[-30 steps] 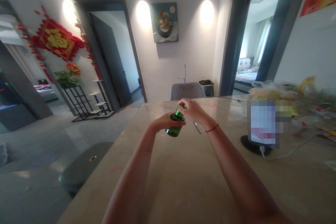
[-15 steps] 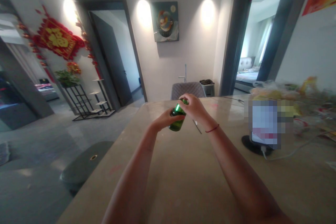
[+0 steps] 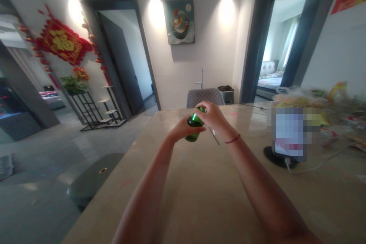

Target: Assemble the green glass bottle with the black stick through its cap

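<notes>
A green glass bottle (image 3: pixel 193 122) is held over the far part of the table, its neck leaning away and to the right. My left hand (image 3: pixel 183 129) wraps round the body of the bottle, with the thumb across its near side. My right hand (image 3: pixel 210 113) closes round the top of the neck; its fingers hide the mouth of the bottle. A thin dark stick-like object (image 3: pixel 215 137) lies on the table just below my right wrist, partly covered by the hand.
A phone (image 3: pixel 288 131), blurred out, stands on a round black stand (image 3: pixel 274 156) at right, with a white cable (image 3: pixel 314 167). Plastic bags (image 3: pixel 300 97) pile up behind it. A grey chair (image 3: pixel 204 97) faces the far table edge; a green stool (image 3: pixel 94 177) stands at left.
Both hands stay on the bottle, which has turned slightly more upright. My left hand has shifted a little to the right along with it.
</notes>
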Motion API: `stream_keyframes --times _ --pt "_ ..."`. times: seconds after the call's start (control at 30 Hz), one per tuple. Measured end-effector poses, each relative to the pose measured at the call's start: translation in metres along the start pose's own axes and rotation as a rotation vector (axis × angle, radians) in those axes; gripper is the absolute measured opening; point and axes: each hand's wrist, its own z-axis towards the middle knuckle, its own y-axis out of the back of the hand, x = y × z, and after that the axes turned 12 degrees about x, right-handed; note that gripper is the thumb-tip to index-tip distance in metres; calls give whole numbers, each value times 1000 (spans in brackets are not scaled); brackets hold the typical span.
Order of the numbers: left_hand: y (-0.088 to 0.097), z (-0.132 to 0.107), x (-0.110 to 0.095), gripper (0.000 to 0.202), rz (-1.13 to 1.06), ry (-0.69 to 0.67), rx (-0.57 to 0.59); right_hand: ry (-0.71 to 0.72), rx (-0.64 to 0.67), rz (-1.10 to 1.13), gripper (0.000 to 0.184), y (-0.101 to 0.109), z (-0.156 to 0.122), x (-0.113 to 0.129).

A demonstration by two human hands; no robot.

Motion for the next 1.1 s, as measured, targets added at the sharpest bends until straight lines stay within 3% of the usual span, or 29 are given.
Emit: stream_keyframes --times 0.17,0.37,0.57,0.8,1.1 --pt "8 -5 -2 63 104 -36 -35 -42 51 49 42 -1 -3 4" --pt "21 -13 -7 51 189 -30 20 -28 92 31 40 -5 -3 6" --pt "24 -16 -7 46 236 32 52 41 276 63 62 -1 -9 3" --pt "19 -15 -8 52 208 1 94 -84 246 -19 30 -2 -5 -2" --pt "18 -14 -4 47 315 88 120 234 391 60 21 10 -10 -7"
